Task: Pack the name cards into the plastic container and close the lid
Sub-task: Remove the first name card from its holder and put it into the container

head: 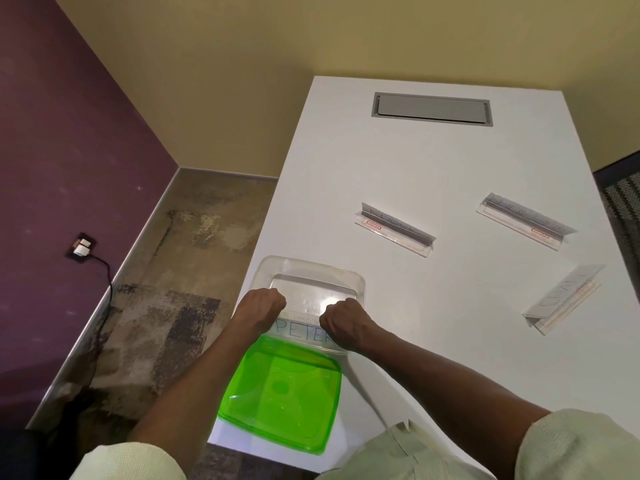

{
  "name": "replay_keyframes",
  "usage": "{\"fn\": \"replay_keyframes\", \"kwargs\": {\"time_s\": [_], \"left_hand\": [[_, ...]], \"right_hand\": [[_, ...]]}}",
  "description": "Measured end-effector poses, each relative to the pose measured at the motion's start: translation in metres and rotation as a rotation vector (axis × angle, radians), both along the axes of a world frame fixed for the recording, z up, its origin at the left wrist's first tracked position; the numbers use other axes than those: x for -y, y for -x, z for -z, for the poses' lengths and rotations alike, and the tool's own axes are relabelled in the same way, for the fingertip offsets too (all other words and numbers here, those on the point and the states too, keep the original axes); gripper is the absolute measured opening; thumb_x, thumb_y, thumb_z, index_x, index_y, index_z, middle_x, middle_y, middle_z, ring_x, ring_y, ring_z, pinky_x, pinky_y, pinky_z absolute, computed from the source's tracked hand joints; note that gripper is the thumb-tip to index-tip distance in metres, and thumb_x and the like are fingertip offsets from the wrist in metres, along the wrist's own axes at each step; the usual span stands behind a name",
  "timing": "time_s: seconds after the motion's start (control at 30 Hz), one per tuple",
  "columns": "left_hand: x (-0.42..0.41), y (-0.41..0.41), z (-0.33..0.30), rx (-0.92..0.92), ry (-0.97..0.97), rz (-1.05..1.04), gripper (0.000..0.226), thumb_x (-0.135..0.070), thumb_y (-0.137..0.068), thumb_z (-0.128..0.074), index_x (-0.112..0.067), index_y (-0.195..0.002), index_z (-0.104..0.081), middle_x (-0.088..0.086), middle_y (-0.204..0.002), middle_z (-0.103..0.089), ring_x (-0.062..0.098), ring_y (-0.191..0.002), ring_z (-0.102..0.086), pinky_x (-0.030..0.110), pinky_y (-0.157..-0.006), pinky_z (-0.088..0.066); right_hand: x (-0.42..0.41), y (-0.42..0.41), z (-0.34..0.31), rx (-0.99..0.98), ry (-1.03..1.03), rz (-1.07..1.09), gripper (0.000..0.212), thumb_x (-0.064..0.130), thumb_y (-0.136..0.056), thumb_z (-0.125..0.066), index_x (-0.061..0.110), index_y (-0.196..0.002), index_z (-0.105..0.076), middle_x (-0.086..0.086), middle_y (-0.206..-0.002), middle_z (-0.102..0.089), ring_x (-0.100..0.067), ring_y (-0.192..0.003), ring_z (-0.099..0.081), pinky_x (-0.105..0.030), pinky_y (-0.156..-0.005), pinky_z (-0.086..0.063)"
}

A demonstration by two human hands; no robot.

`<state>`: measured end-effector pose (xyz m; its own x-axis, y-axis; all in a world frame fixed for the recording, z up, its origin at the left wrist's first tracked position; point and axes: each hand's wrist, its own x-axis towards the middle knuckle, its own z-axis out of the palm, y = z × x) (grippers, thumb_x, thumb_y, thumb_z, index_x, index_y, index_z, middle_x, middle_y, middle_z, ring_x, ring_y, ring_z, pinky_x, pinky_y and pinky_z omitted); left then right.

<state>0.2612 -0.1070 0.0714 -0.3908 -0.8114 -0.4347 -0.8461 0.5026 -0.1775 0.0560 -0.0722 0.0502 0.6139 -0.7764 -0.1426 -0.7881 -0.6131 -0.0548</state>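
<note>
At the bottom of the frame the green lid (282,393) lies flat on the white tabletop (433,168), just below the clear plastic container (308,275), which sits at the tabletop's left edge a little below mid-frame. Over the container's near rim both hands grip one name card, the one lettered "PETER" (300,333). The left hand (260,308) is curled round the card's left end and the right hand (341,323) round its right end, so the two hands sit apart with the card stretched between them. Its long axis runs across the frame, roughly along the container's near side, and it hangs at the rim, not yet down inside as far as I can judge.

Further up, three more name cards wait in their clear holders. One (394,228) lies just right of centre, its length slanting down to the right. Another (526,220) sits at upper right with the same slant. The third (562,299) lies at the far right, slanting the other way. All three lie right of the container, so the right hand looks the nearer one for fetching them. A grey cable hatch (431,109) sits at the tabletop's far end.
</note>
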Motion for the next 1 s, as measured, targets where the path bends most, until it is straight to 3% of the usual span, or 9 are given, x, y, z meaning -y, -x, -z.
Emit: {"fn": "replay_keyframes", "kwargs": {"time_s": [0.13,0.3,0.37,0.53,0.63,0.73,0.83,1.0], "left_hand": [[-0.001,0.0,0.001,-0.003,0.014,-0.003,0.03,0.007,-0.082,-0.051,-0.012,-0.097,-0.067,0.014,-0.101,-0.066,0.035,-0.093,-0.066,0.037,-0.073,-0.05],[-0.002,-0.002,0.003,-0.028,0.01,-0.05,0.026,0.004,-0.083,-0.053,-0.013,-0.096,-0.068,0.013,-0.1,-0.067,0.033,-0.092,-0.067,0.037,-0.075,-0.051],[-0.003,-0.002,0.004,-0.033,0.003,-0.072,0.025,0.004,-0.083,-0.054,-0.012,-0.095,-0.068,0.013,-0.1,-0.067,0.032,-0.092,-0.067,0.037,-0.075,-0.052],[-0.003,-0.003,0.003,-0.04,-0.02,-0.103,0.026,0.007,-0.082,-0.054,-0.009,-0.097,-0.066,0.015,-0.103,-0.065,0.033,-0.096,-0.066,0.038,-0.079,-0.052],[-0.003,-0.002,-0.002,-0.034,-0.044,-0.138,0.027,0.006,-0.079,-0.06,-0.008,-0.102,-0.065,0.015,-0.105,-0.064,0.033,-0.098,-0.066,0.038,-0.079,-0.052],[-0.002,-0.001,-0.01,-0.054,-0.045,-0.151,0.028,-0.01,-0.078,-0.072,-0.009,-0.105,-0.065,0.015,-0.107,-0.065,0.033,-0.096,-0.066,0.038,-0.078,-0.053],[-0.002,0.002,-0.021,-0.107,-0.009,-0.174,0.037,-0.031,-0.082,-0.071,-0.011,-0.112,-0.064,0.015,-0.112,-0.064,0.033,-0.1,-0.065,0.038,-0.08,-0.053],[-0.005,0.007,-0.036,-0.307,0.076,-0.269,0.033,-0.034,-0.087,-0.062,-0.018,-0.116,-0.066,0.011,-0.118,-0.064,0.03,-0.103,-0.064,0.037,-0.085,-0.052]], "right_hand": [[-0.001,-0.002,0.0,-0.027,-0.001,0.017,0.039,0.013,-0.052,-0.083,0.017,-0.039,-0.046,0.003,-0.037,-0.045,-0.016,-0.025,-0.041,-0.016,-0.052,0.004],[-0.003,-0.001,-0.001,-0.009,0.01,0.027,0.041,0.011,-0.051,-0.084,0.017,-0.038,-0.046,0.003,-0.036,-0.043,-0.015,-0.025,-0.031,-0.014,-0.052,0.003],[-0.004,-0.001,-0.001,0.005,0.019,0.034,0.042,0.012,-0.05,-0.084,0.017,-0.038,-0.044,0.004,-0.035,-0.043,-0.015,-0.026,-0.026,-0.013,-0.048,-0.004],[-0.004,0.0,-0.002,0.027,0.011,0.056,0.036,0.009,-0.047,-0.082,0.015,-0.038,-0.047,0.0,-0.037,-0.048,-0.017,-0.025,-0.043,-0.015,-0.042,-0.02],[-0.004,0.002,-0.002,0.056,-0.022,0.046,0.024,0.008,-0.059,-0.076,0.012,-0.047,-0.055,-0.006,-0.046,-0.057,-0.024,-0.035,-0.055,-0.019,-0.045,-0.024],[-0.004,0.002,-0.007,0.1,-0.029,0.053,0.023,0.011,-0.057,-0.078,0.011,-0.05,-0.057,-0.009,-0.05,-0.059,-0.028,-0.04,-0.058,-0.02,-0.046,-0.027],[-0.006,0.001,-0.015,0.086,0.036,0.06,0.027,0.019,-0.059,-0.081,0.011,-0.05,-0.056,-0.01,-0.048,-0.058,-0.029,-0.041,-0.058,-0.021,-0.043,-0.035],[-0.008,0.011,-0.035,0.143,0.192,0.108,0.024,0.023,-0.076,-0.068,0.012,-0.06,-0.054,-0.007,-0.054,-0.06,-0.03,-0.054,-0.058,-0.026,-0.045,-0.027]]}}
